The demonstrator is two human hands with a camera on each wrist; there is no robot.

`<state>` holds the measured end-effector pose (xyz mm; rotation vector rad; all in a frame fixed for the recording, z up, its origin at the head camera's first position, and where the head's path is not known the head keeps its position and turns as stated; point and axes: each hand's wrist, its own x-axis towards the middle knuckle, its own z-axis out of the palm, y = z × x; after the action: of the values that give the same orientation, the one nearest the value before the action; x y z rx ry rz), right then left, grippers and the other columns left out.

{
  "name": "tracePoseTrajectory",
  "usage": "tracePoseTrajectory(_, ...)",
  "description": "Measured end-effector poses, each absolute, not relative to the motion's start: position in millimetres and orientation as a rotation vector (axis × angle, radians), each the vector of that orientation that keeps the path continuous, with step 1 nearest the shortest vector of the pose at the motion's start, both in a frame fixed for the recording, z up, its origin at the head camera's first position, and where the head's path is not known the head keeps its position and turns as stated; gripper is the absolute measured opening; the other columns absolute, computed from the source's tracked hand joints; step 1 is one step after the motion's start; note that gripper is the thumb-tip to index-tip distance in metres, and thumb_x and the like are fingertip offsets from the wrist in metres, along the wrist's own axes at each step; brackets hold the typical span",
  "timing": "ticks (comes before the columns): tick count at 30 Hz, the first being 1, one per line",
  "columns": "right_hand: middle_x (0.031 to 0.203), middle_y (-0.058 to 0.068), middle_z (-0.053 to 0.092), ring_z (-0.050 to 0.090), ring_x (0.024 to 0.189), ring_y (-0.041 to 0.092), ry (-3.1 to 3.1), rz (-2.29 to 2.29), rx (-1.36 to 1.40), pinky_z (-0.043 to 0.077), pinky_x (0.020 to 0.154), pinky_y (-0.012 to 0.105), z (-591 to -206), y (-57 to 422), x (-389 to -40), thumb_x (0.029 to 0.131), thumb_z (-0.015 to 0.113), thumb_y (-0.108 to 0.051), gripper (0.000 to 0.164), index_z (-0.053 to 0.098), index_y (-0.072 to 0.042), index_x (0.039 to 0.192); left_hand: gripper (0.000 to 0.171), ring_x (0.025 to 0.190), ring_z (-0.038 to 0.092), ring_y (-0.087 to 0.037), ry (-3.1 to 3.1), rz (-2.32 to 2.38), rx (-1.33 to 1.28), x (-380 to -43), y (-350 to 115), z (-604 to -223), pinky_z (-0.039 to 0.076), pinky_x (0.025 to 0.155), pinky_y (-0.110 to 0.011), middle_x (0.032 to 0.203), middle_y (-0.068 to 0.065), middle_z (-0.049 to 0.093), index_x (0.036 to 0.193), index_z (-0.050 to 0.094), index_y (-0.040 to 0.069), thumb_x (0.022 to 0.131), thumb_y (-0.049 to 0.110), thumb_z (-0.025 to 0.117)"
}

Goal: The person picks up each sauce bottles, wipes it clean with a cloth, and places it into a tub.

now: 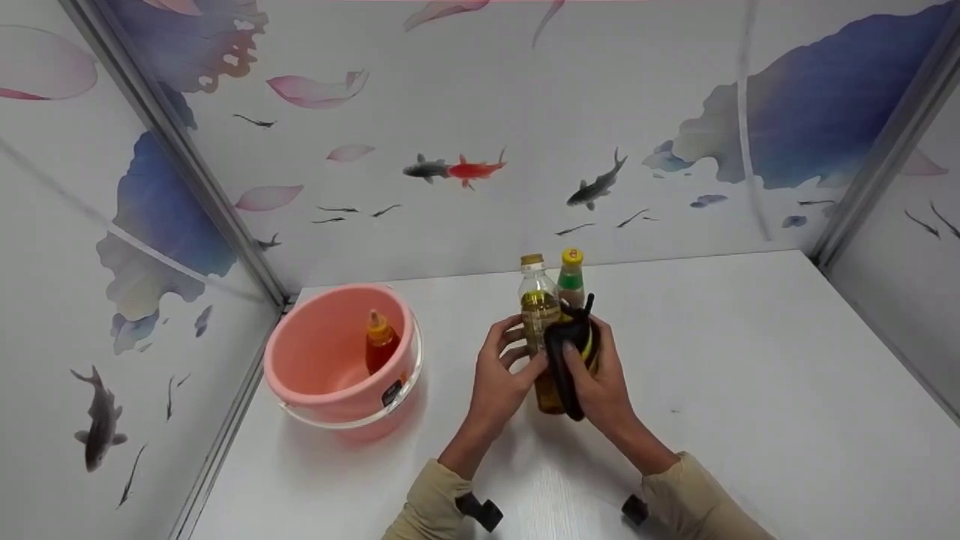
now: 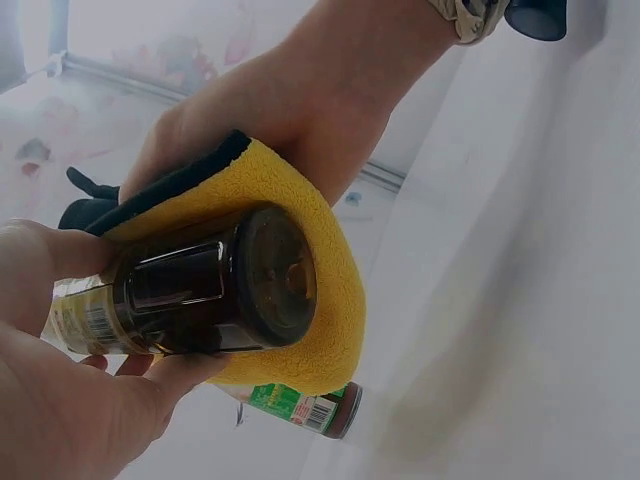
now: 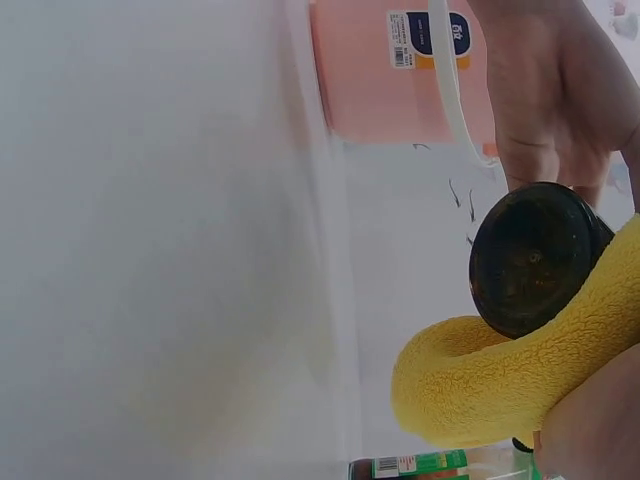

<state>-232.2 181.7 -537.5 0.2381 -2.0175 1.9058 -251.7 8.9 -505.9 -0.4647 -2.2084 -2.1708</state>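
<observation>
Raised off the table, a clear bottle of yellow-brown oil (image 1: 538,304) with a gold cap is gripped by my left hand (image 1: 504,379), thumb on one side and fingers on the other. Its dark round base (image 3: 530,260) shows in the right wrist view. My right hand (image 1: 604,382) holds a cloth (image 1: 568,367), yellow and fluffy on one face with black on the other face and edge. In the left wrist view the yellow face (image 2: 335,290) curves around the oil bottle's side. Behind it stands a smaller bottle (image 1: 571,277) with a yellow cap and green label.
To the left on the white table (image 1: 750,390) stands a pink bucket (image 1: 300,360) with a white handle. A red sauce bottle (image 1: 380,349) with a yellow nozzle cap leans inside it. Printed panels (image 1: 480,97) enclose the table at the back and sides.
</observation>
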Motion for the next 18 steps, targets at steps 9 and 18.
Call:
tracePoseTrajectory(9, 0.144, 0.004, 0.058, 0.063, 0.122, 0.027, -2.016, 1.931, 0.256, 0.058, 0.096, 0.033, -541.0, 178.9, -230.3, 0.113, 0.060, -0.024, 0.050, 0.041, -0.023, 0.159, 0.066, 0.127, 0.069, -0.025, -2.222, -2.156, -0.487, -253.7, 7.1, -503.7, 0.059, 0.108, -0.043, 0.147, -0.008, 0.062, 0.154, 0.050, 0.021, 0.096, 0.022, 0.080)
tracePoseTrajectory(18, 0.146, 0.005, 0.057, 0.061, 0.126, 0.026, -2.010, 1.948, 0.251, 0.056, 0.098, 0.031, -539.0, 178.7, -231.2, 0.113, 0.059, -0.023, 0.050, 0.039, -0.019, 0.159, 0.075, 0.129, 0.067, -0.026, -2.257, -2.159, -0.576, -256.0, 3.3, -507.1, 0.061, 0.105, -0.048, 0.150, -0.007, 0.059, 0.155, 0.047, 0.024, 0.092, 0.022, 0.086)
